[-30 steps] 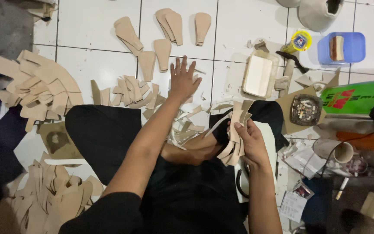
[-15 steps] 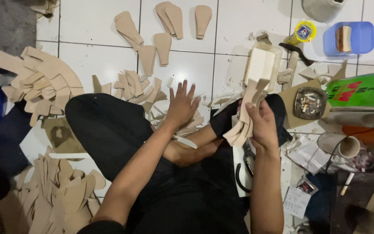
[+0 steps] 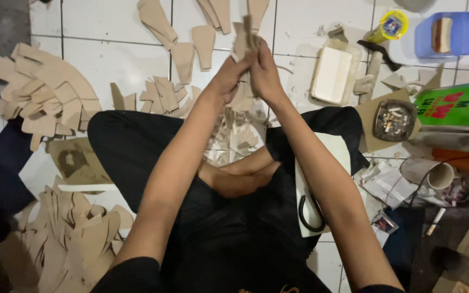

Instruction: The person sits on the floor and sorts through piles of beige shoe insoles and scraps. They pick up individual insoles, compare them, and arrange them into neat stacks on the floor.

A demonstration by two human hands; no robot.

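holding tan pieces (image 3: pixel 243 38) — ashtray (image 3: pixel 393 120) of butts

Motion blurs the tan pieces (image 3: pixel 243 33) between both hands.

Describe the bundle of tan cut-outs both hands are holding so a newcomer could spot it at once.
Start at the white tiled floor and follow both forearms up to where the left hand and right hand meet. The tan cardboard bundle sticks up from between them. Unlike the loose cut-outs lying flat around it, it stands on edge, gripped and lifted.
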